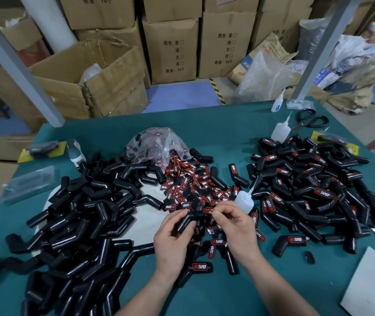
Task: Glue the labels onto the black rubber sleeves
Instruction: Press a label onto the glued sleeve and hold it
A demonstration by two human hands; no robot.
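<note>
My left hand (172,239) grips a bent black rubber sleeve (190,220) above the green table. My right hand (236,226) pinches the sleeve's other end, and a white glue bottle (245,201) sticks up from behind its fingers. A heap of red-and-black labels (195,188) lies just beyond the hands. Plain black sleeves (79,213) are piled at the left. Sleeves with labels on them (314,185) are piled at the right.
A clear bag of labels (157,144) sits behind the label heap. Two more glue bottles (281,131) and black scissors (310,120) lie at the far right. A white sheet (373,286) covers the near right corner. Cardboard boxes (170,49) stand beyond the table.
</note>
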